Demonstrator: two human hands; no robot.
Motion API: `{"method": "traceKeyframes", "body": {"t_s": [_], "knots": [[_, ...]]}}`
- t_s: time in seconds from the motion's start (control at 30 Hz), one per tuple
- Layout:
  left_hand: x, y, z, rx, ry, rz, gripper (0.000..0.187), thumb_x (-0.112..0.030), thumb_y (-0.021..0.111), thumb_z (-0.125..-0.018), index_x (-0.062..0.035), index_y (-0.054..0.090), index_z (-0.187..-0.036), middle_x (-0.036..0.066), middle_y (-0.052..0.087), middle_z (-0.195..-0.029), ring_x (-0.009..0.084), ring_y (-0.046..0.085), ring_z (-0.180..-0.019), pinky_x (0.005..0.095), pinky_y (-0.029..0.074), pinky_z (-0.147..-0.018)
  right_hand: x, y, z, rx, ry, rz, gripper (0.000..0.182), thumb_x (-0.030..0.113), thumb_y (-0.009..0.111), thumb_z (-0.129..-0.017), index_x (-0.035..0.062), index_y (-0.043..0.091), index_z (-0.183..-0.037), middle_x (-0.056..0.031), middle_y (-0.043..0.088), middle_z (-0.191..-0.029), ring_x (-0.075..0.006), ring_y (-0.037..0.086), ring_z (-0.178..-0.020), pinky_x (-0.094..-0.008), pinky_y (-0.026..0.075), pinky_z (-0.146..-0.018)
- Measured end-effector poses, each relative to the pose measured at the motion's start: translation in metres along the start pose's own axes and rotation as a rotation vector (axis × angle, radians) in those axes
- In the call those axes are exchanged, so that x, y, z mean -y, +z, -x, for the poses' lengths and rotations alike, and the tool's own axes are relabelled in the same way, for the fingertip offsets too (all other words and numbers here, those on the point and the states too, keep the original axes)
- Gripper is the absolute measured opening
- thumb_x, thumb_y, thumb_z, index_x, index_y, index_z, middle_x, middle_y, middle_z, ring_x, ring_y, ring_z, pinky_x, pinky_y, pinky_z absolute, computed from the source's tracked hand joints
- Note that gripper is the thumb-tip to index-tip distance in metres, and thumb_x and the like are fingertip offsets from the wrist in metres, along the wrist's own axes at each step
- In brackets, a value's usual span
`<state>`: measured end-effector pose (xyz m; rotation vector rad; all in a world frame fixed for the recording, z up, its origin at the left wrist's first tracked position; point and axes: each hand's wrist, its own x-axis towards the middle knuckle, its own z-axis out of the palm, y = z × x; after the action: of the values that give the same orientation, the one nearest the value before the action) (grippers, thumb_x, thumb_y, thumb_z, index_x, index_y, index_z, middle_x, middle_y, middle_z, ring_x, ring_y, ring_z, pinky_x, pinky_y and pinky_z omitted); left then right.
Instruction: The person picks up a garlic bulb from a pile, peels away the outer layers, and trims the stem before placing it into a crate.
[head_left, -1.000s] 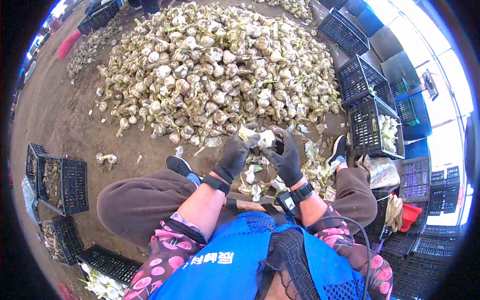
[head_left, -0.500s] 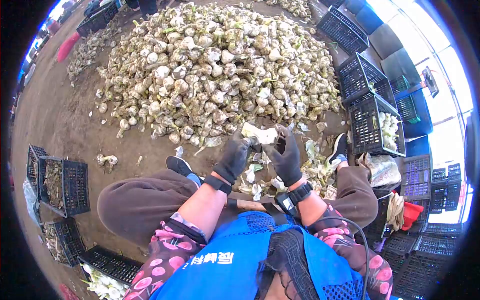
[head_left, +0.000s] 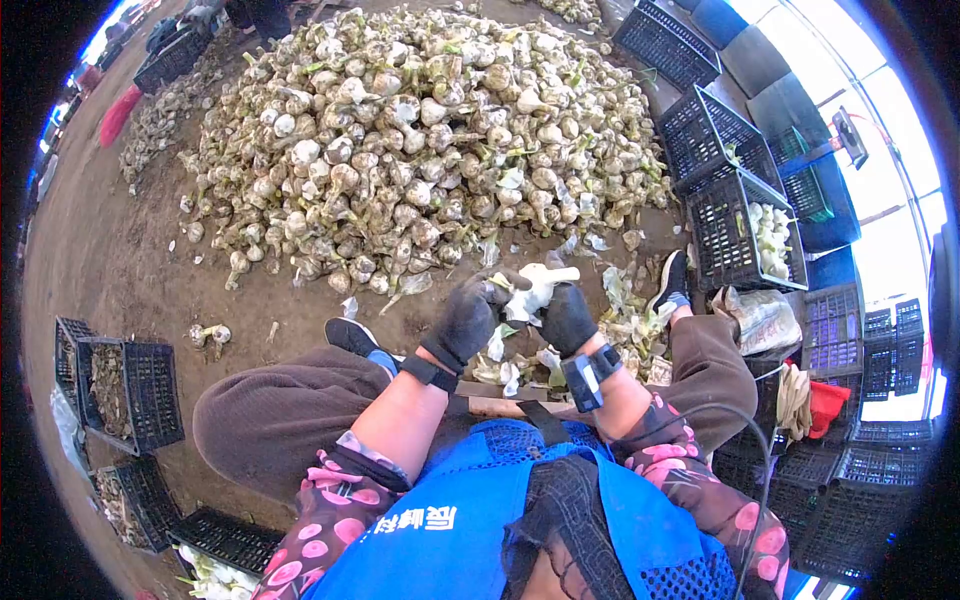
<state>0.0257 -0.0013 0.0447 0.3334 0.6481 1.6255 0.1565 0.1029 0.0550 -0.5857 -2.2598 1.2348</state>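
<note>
A white garlic bulb with a short stem (head_left: 540,290) is held between my two gloved hands, in front of the big pile of dirty garlic (head_left: 400,150). My left hand (head_left: 468,315), in a dark glove, has its fingers closed at the bulb's left side. On the other side, my right hand (head_left: 567,318) is wrapped round the bulb near its stem. Pale peeled skins and leaves (head_left: 625,345) lie on the ground below and right of my hands.
A black crate (head_left: 725,230) holding clean white bulbs (head_left: 770,240) stands at the right, with further crates behind it. More crates (head_left: 150,395) are at the left. Between my legs and the left crates lies a loose bulb (head_left: 215,333). A sack (head_left: 762,320) sits near my right knee.
The bulb has turned in my hands, its stem now pointing right, and looks whiter. My right hand has moved slightly down and rotated. The view has shifted a little.
</note>
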Motion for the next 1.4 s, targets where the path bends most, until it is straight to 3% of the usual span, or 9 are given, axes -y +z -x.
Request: {"method": "traceKeyframes", "body": {"t_s": [0.07, 0.23, 0.33, 0.47, 0.53, 0.67, 0.93, 1.2, 1.4], "knots": [[0.01, -0.021, -0.003, -0.025, 0.115, -0.153, 0.028, -0.01, 0.042, -0.08, 0.0017, 0.062, -0.096, 0.01, 0.062, -0.095, 0.0177, 0.06, -0.085, 0.0318, 0.05, -0.076, 0.01, -0.008, -0.002, 0.024, 0.622, -1.0, 0.036, 0.036, 0.047, -0.094, 0.0036, 0.057, -0.103, -0.0055, 0.063, -0.092, -0.0143, 0.06, -0.084, -0.0281, 0.048, -0.072], [0.021, -0.03, -0.004, -0.338, 0.652, -1.599, 0.023, -0.014, 0.055, -0.075, 0.0022, 0.063, -0.089, 0.024, 0.064, -0.088, 0.0369, 0.061, -0.084, 0.0425, 0.049, -0.076, 0.052, -0.019, -0.002, 0.047, 0.675, -0.954, 0.033, 0.04, 0.046, -0.094, 0.0102, 0.059, -0.095, -0.0024, 0.063, -0.084, -0.0118, 0.061, -0.073, -0.0269, 0.051, -0.06], [0.058, -0.084, -0.016, -0.16, 0.009, -1.714, 0.03, -0.018, 0.06, -0.077, 0.0022, 0.06, -0.099, 0.023, 0.064, -0.088, 0.0378, 0.062, -0.084, 0.0428, 0.05, -0.074, 0.054, -0.013, -0.001, -0.1, 0.552, -0.942, 0.032, 0.037, 0.046, -0.095, 0.0071, 0.059, -0.096, -0.0035, 0.063, -0.083, -0.0124, 0.062, -0.073, -0.0263, 0.051, -0.062], [0.035, -0.031, 0.011, -0.077, -0.137, -1.607, 0.064, -0.034, 0.062, -0.078, -0.0015, 0.041, -0.129, 0.029, 0.062, -0.095, 0.0433, 0.06, -0.093, 0.0467, 0.049, -0.079, 0.02, -0.028, 0.001, 0.023, -0.004, 0.121, 0.03, 0.024, 0.042, -0.098, 0.0002, 0.058, -0.105, -0.0072, 0.063, -0.095, -0.0152, 0.062, -0.078, -0.0281, 0.05, -0.069], [0.017, -0.024, 0.001, -0.262, -0.097, -1.507, 0.064, -0.03, 0.064, -0.081, -0.0034, 0.036, -0.132, 0.027, 0.061, -0.103, 0.0337, 0.063, -0.094, 0.0418, 0.052, -0.076, 0.017, -0.022, 0.005, -0.084, 0.412, -0.57, 0.028, 0.019, 0.04, -0.098, -0.001, 0.055, -0.111, -0.0073, 0.061, -0.098, -0.0142, 0.061, -0.08, -0.0265, 0.05, -0.069], [-0.014, 0.032, 0.012, -0.008, -0.221, 0.023, 0.055, -0.008, 0.057, -0.086, -0.0105, 0.035, -0.136, 0.004, 0.059, -0.101, 0.0148, 0.063, -0.08, 0.0295, 0.055, -0.066, 0.014, -0.012, 0.008, -0.099, 0.437, -0.573, 0.027, 0.019, 0.043, -0.097, 0.0044, 0.052, -0.118, -0.0031, 0.061, -0.098, -0.0113, 0.06, -0.086, -0.024, 0.049, -0.072], [0.026, 0.011, 0.004, -0.297, 0.386, -1.018, 0.063, -0.001, 0.062, -0.08, -0.0065, 0.032, -0.135, 0.008, 0.057, -0.11, 0.0147, 0.058, -0.095, 0.0266, 0.049, -0.075, 0.065, -0.031, -0.011, 0.143, 0.369, 0.491, 0.029, 0.032, 0.063, -0.082, 0.0039, 0.066, -0.086, -0.02, 0.064, -0.081, -0.0333, 0.063, -0.07, -0.0382, 0.048, -0.063], [0.008, 0.027, 0.013, -0.329, 0.247, -1.244, 0.07, -0.002, 0.061, -0.075, -0.007, 0.029, -0.138, 0.016, 0.06, -0.104, 0.0182, 0.061, -0.086, 0.0294, 0.05, -0.075, 0.027, -0.021, 0.0, -0.006, 0.021, 0.56, 0.03, 0.032, 0.057, -0.082, 0.0034, 0.064, -0.075, -0.0191, 0.058, -0.064, -0.0364, 0.058, -0.06, -0.0435, 0.045, -0.056], [0.008, 0.022, 0.014, -0.041, 0.026, -0.207, 0.066, 0.002, 0.052, -0.068, -0.0059, 0.038, -0.132, 0.005, 0.054, -0.116, 0.0178, 0.053, -0.105, 0.0295, 0.047, -0.083, -0.009, -0.025, 0.004, -0.175, 0.445, -0.059, 0.03, 0.029, 0.058, -0.08, 0.0025, 0.063, -0.067, -0.0138, 0.053, -0.053, -0.0216, 0.056, -0.049, -0.0369, 0.043, -0.052]]}}
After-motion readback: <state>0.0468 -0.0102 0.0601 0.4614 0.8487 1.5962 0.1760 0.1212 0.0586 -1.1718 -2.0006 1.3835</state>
